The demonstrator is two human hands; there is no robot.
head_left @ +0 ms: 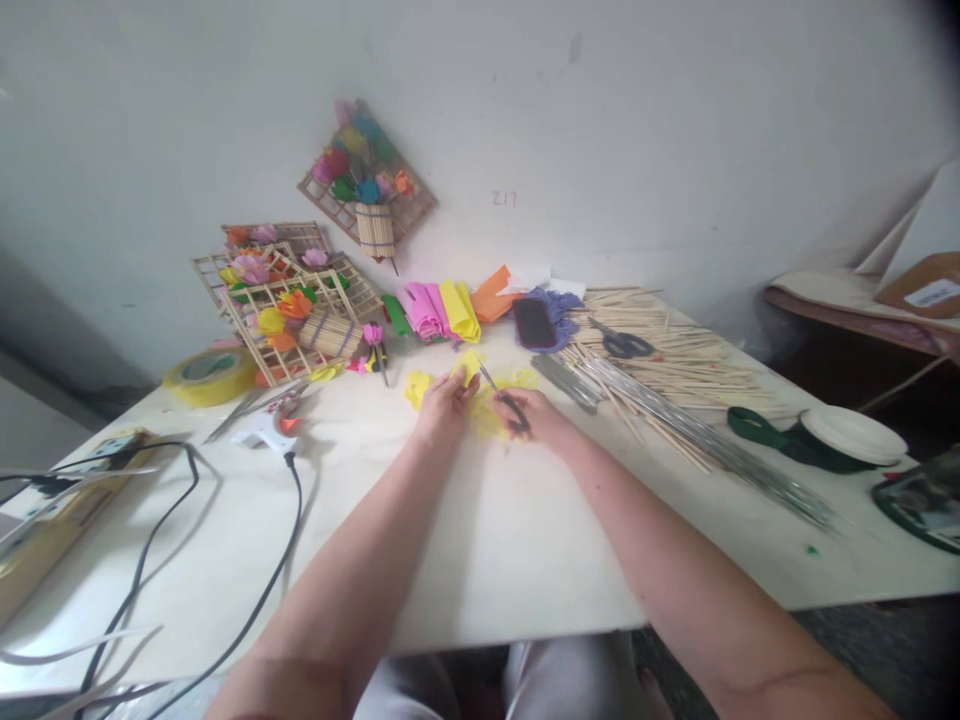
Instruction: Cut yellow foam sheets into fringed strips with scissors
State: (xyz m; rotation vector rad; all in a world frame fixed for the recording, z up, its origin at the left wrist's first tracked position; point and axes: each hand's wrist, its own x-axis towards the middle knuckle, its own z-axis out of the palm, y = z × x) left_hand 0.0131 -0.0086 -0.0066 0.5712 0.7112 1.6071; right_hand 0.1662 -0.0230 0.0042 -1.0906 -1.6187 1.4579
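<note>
My left hand (pixel 448 400) is closed on a small piece of yellow crepe paper (pixel 470 366), held up over the table. In my right hand (pixel 534 416) are black-handled scissors (pixel 513 408), their blades pointing up and left beside that piece. Beyond my left fingers lie more yellow paper pieces (pixel 416 388). Thin yellow scraps (pixel 517 379) are scattered on the table around and under the scissors. My fingertips are small in view, so the exact grip on the paper is hard to make out.
At the left are a hot glue gun (pixel 268 430), a power strip (pixel 75 500), cords and a tape roll (pixel 210 376). Behind stand stick lattices with paper flowers (pixel 289 310), and rolled crepe paper (pixel 427 310). To the right lie a phone (pixel 533 323), other scissors (pixel 626 343), wooden sticks (pixel 675 375) and wires (pixel 697 445).
</note>
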